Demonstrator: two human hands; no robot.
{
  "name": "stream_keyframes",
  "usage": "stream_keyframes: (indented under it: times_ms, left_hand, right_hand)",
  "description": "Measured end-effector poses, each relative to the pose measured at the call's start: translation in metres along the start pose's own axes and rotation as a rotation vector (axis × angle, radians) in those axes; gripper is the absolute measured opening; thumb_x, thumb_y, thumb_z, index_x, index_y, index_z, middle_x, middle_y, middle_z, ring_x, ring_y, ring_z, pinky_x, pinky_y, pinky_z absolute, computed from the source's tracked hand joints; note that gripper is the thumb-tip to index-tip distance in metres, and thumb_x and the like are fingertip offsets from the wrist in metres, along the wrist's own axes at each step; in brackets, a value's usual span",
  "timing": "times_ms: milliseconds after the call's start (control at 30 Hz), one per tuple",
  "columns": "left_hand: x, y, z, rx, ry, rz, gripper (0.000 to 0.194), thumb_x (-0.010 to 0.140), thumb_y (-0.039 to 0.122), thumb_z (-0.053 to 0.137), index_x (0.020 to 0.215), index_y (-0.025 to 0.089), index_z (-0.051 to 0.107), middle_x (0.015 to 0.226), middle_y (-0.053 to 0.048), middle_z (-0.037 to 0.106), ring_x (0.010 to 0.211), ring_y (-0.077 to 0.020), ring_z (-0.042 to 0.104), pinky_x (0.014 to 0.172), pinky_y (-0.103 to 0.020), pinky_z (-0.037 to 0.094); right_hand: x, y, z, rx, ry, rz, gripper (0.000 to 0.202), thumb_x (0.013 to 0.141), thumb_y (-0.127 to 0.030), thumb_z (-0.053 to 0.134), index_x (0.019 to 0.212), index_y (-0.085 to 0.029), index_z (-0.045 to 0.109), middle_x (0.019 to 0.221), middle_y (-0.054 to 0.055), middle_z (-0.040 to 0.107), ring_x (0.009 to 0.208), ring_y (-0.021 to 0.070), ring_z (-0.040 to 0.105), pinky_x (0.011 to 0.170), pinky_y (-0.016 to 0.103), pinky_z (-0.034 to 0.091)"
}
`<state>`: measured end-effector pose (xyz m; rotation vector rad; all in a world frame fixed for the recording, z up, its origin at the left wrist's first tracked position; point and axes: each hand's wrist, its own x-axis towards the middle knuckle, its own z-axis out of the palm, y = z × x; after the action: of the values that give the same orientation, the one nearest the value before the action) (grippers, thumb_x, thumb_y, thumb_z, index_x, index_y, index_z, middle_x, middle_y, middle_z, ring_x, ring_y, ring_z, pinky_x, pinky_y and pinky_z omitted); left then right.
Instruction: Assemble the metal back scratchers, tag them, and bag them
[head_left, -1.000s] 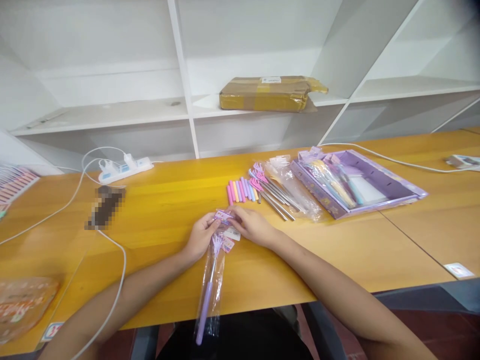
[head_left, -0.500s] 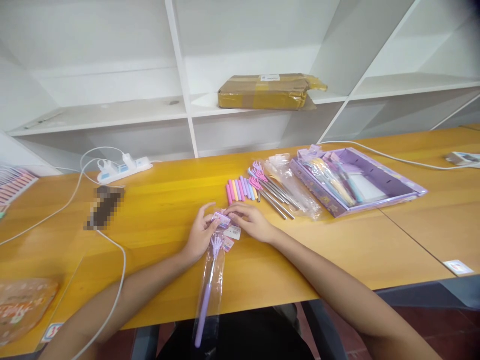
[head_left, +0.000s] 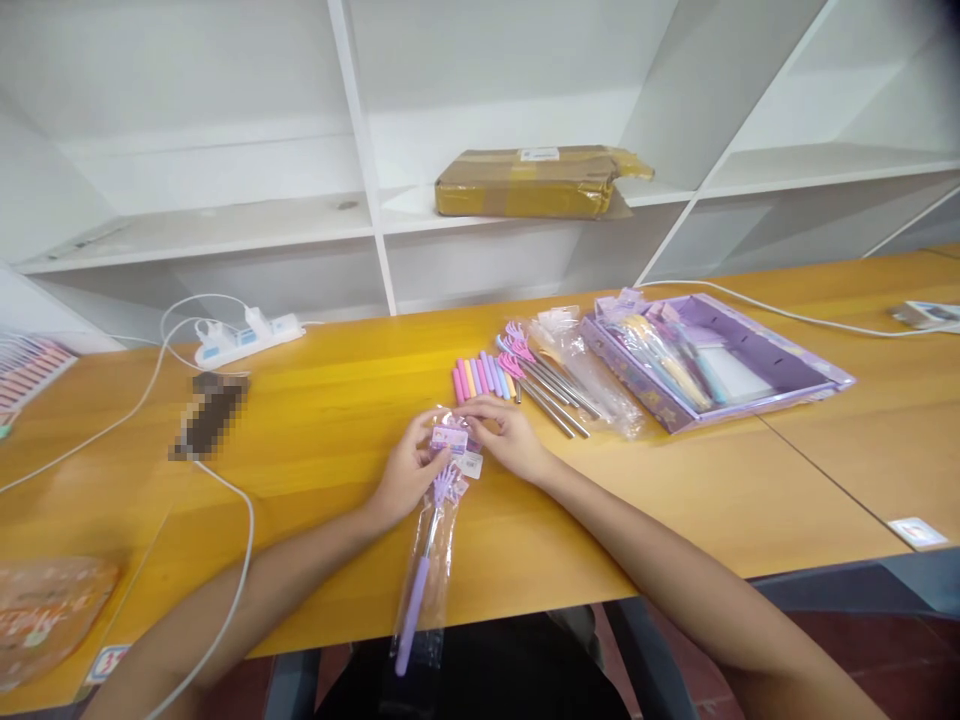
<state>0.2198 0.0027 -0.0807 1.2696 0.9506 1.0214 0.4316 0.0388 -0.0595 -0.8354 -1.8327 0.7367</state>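
A purple back scratcher [head_left: 412, 610] with a hand-shaped head and a metal shaft lies in a clear plastic bag [head_left: 442, 560], its handle end sticking out past the table's front edge. My left hand [head_left: 405, 468] is closed on the upper end of the bag, thumb over a purple card [head_left: 450, 440]. From the other side, my right hand [head_left: 508, 438] pinches the bag's top by the card; its fingertips are partly hidden. A small white tag [head_left: 471, 464] shows under the right fingers.
Beyond my hands lie several coloured handles [head_left: 480, 378], metal shafts with pink and purple scratcher heads [head_left: 517, 345], and loose plastic bags [head_left: 577, 350]. A purple box [head_left: 810, 390] holds bagged scratchers at right. A power strip [head_left: 251, 340] and cables are at left.
The bagged back scratcher has shifted slightly up and right, and its card now faces me more squarely. My left hand has moved up and inward, closer to my right hand.
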Motion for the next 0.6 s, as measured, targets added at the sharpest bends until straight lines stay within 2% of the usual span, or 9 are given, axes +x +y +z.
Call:
stream_keyframes:
  times_ms: [67, 167, 233, 300, 367, 467, 533, 600]
  left_hand:
    - [0.002, -0.002, -0.001, 0.003, 0.05, -0.029, 0.077, 0.087, 0.037, 0.081, 0.151, 0.029, 0.04, 0.13, -0.011, 0.071, 0.093, -0.0224, 0.077, 0.08, -0.034, 0.061]
    - [0.004, -0.002, -0.002, 0.004, 0.06, -0.038, 0.058, 0.086, 0.041, 0.082, 0.133, 0.02, 0.053, 0.121, -0.012, 0.074, 0.098, -0.0236, 0.076, 0.087, -0.037, 0.059]
    - [0.005, -0.001, -0.002, -0.028, 0.016, -0.008, 0.047, 0.087, 0.042, 0.081, 0.121, 0.018, 0.06, 0.118, -0.012, 0.075, 0.104, -0.0242, 0.074, 0.092, -0.037, 0.058]
    - [0.006, 0.001, -0.002, -0.047, -0.005, 0.021, 0.042, 0.087, 0.042, 0.081, 0.117, 0.018, 0.063, 0.116, -0.01, 0.074, 0.107, -0.0233, 0.072, 0.094, -0.035, 0.056]
    - [0.006, 0.001, -0.003, -0.039, 0.002, 0.03, 0.037, 0.09, 0.044, 0.078, 0.111, 0.018, 0.065, 0.109, -0.007, 0.075, 0.101, -0.0209, 0.072, 0.089, -0.032, 0.056]
    - [0.006, -0.001, -0.004, -0.022, 0.008, 0.013, 0.036, 0.091, 0.051, 0.074, 0.097, 0.016, 0.066, 0.093, -0.004, 0.074, 0.086, -0.0186, 0.071, 0.079, -0.029, 0.054]
    - [0.005, -0.003, -0.005, -0.003, -0.006, 0.003, 0.039, 0.09, 0.054, 0.075, 0.095, 0.016, 0.066, 0.09, -0.004, 0.074, 0.084, -0.0192, 0.07, 0.077, -0.03, 0.054]
    - [0.005, -0.004, -0.005, 0.022, -0.014, 0.001, 0.041, 0.09, 0.055, 0.074, 0.099, 0.015, 0.068, 0.093, -0.006, 0.075, 0.086, -0.0206, 0.071, 0.079, -0.031, 0.054]
  right_hand:
    - [0.0, -0.002, -0.002, -0.024, 0.01, -0.043, 0.02, 0.101, -0.021, 0.057, 0.105, -0.023, 0.077, 0.104, 0.007, 0.075, 0.099, 0.0204, 0.069, 0.093, 0.038, 0.056]
    - [-0.002, -0.007, -0.005, -0.062, -0.095, -0.127, 0.019, 0.1, -0.018, 0.056, 0.103, -0.024, 0.073, 0.104, 0.006, 0.074, 0.106, 0.0221, 0.067, 0.098, 0.041, 0.054]
    - [-0.004, -0.01, -0.005, -0.084, -0.183, -0.157, 0.019, 0.101, -0.018, 0.054, 0.108, -0.024, 0.071, 0.11, 0.008, 0.072, 0.113, 0.0232, 0.065, 0.1, 0.042, 0.053]
    - [-0.006, -0.01, -0.002, -0.086, -0.224, -0.148, 0.02, 0.102, -0.019, 0.053, 0.115, -0.024, 0.068, 0.114, 0.009, 0.071, 0.113, 0.0229, 0.064, 0.099, 0.041, 0.053]
    - [-0.009, -0.009, 0.004, -0.063, -0.204, -0.11, 0.019, 0.103, -0.023, 0.056, 0.12, -0.024, 0.064, 0.11, 0.008, 0.071, 0.106, 0.0218, 0.066, 0.096, 0.04, 0.053]
    - [-0.013, -0.003, 0.016, -0.04, -0.093, -0.033, 0.027, 0.098, -0.03, 0.066, 0.124, -0.023, 0.06, 0.096, 0.004, 0.067, 0.092, 0.0198, 0.065, 0.09, 0.037, 0.054]
    - [-0.014, 0.001, 0.021, -0.042, -0.009, 0.032, 0.038, 0.093, -0.032, 0.073, 0.127, -0.022, 0.059, 0.098, 0.004, 0.062, 0.089, 0.0193, 0.062, 0.083, 0.035, 0.054]
    - [-0.014, 0.004, 0.024, -0.004, -0.006, 0.111, 0.042, 0.09, -0.033, 0.076, 0.127, -0.022, 0.059, 0.107, 0.006, 0.061, 0.094, 0.0197, 0.061, 0.081, 0.033, 0.055]
